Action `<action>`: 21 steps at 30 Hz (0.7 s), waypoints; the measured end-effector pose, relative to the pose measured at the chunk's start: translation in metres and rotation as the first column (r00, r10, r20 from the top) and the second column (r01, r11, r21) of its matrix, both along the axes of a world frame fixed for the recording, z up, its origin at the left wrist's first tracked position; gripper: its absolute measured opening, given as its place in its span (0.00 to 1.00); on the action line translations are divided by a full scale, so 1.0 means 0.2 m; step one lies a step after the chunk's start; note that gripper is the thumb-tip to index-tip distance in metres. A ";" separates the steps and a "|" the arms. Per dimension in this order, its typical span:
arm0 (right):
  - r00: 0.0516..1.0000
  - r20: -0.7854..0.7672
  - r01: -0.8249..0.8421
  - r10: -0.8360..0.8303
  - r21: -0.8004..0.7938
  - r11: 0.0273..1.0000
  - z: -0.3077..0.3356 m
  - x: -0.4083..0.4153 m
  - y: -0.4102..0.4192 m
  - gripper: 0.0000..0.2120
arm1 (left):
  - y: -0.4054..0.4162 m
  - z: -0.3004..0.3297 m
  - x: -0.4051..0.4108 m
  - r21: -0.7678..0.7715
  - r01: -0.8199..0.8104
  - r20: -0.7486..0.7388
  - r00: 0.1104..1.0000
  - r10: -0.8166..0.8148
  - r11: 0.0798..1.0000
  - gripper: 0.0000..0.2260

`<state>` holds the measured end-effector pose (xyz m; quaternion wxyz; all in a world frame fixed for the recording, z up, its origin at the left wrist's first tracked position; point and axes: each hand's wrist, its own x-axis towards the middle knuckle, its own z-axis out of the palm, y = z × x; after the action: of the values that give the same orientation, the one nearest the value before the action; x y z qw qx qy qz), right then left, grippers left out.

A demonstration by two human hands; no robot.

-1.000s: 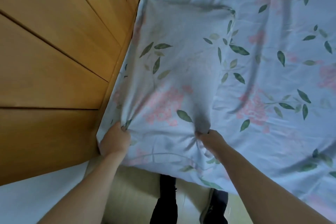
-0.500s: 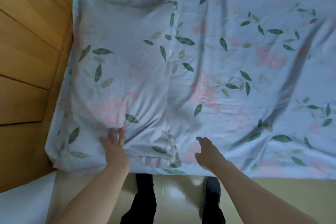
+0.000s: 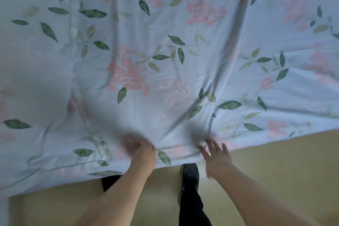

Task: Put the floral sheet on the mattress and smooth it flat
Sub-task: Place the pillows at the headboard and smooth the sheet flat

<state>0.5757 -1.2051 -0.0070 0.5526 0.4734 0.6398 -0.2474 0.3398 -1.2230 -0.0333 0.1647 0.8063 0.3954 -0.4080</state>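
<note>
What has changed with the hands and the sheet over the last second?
Both hands let go of the bunched fabric by the wooden wall and shifted right along the near edge; the wall has gone out of view. The left hand now has its fingers curled into the floral sheet at its edge, while the right hand has its fingers spread at the edge, with no grip. The sheet still covers the bed, with long creases remaining.

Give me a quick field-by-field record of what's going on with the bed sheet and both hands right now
sheet: pale blue cotton sheet printed with pink flowers and green leaves, spread out, long creases running across it
left hand: fingers curled, gripping the sheet's near edge
right hand: fingers spread, at the near edge, blurred
floor: yellowish-tan floor below the edge
feet: dark shoe between the arms
</note>
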 end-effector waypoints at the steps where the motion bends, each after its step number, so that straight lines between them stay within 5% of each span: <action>1: 0.998 0.035 -0.043 0.047 -0.110 0.993 0.01 0.09 -0.02 0.33 | -0.06 -0.04 0.02 -0.017 0.049 -0.011 0.999 -0.049 0.999 0.26; 2: 0.995 0.083 -0.041 0.060 -0.219 0.975 0.03 0.19 -0.05 0.29 | -0.12 -0.05 0.03 -0.079 0.134 -0.016 0.991 -0.135 0.988 0.29; 4: 0.991 0.132 0.072 -0.035 -0.295 0.953 0.12 0.38 -0.07 0.25 | -0.17 -0.02 0.11 -0.204 0.143 -0.011 0.989 -0.149 0.968 0.18; 8: 0.955 -0.036 0.295 -0.295 -0.010 0.956 0.26 0.57 0.05 0.17 | 0.04 0.14 0.36 -0.223 -0.093 0.002 0.995 0.096 0.970 0.13; 12: 0.610 -0.261 0.789 -0.749 0.111 0.604 0.29 0.69 0.30 0.15 | 0.36 0.25 0.70 -0.091 -0.235 0.200 0.948 0.249 0.968 0.10; 17: 0.441 -0.360 0.897 -0.822 0.190 0.399 0.26 0.89 0.51 0.07 | 0.50 0.27 1.12 -0.021 -0.233 0.276 0.933 0.230 0.972 0.12; 21: 0.180 -0.373 0.976 -0.910 0.184 0.117 0.08 1.16 0.59 0.12 | 0.47 0.12 1.44 -0.009 -0.229 0.263 0.939 0.223 0.973 0.23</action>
<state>0.8078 -1.0879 0.0082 0.1068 0.8452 0.2695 -0.4490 0.6286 -1.1300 -0.0085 0.2527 0.8041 0.4644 -0.2718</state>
